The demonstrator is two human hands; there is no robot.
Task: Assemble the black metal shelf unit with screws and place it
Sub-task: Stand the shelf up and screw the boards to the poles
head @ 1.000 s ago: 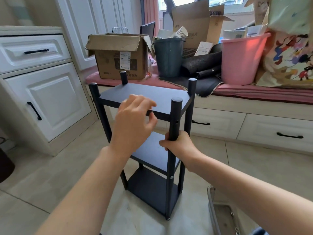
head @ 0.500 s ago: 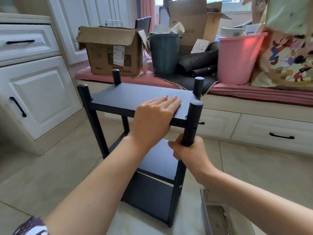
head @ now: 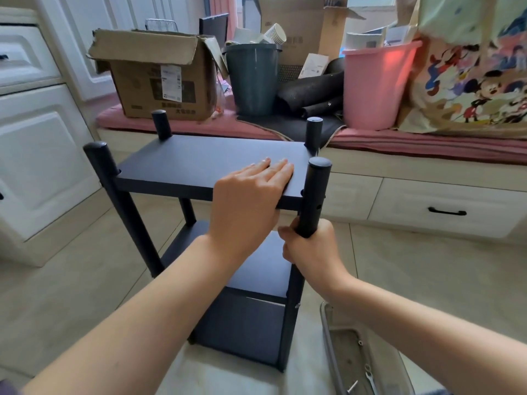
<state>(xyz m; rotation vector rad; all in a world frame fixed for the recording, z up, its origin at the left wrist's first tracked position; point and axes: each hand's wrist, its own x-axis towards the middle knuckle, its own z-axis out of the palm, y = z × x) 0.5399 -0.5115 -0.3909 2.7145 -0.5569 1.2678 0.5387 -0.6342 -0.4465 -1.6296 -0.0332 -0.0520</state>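
Note:
The black metal shelf unit (head: 182, 163) stands upright on the tiled floor in front of me, with three flat shelves and four round posts. My left hand (head: 248, 201) lies on the near right corner of the top shelf, fingers straight on the surface and thumb under its front edge. My right hand (head: 310, 246) grips the near right post (head: 315, 192) just below the top shelf. Small screw holes show on that post.
A clear tray (head: 342, 357) with a small wrench and screws lies on the floor at lower right. White cabinets stand at left. A window bench behind the shelf carries a cardboard box (head: 159, 78), a grey bin (head: 252, 78), a pink bucket (head: 376, 84) and a printed bag.
My left hand went from hovering curled above the top shelf to lying flat on it. The shelf now appears closer and rotated a little. My right hand kept its grip on the post.

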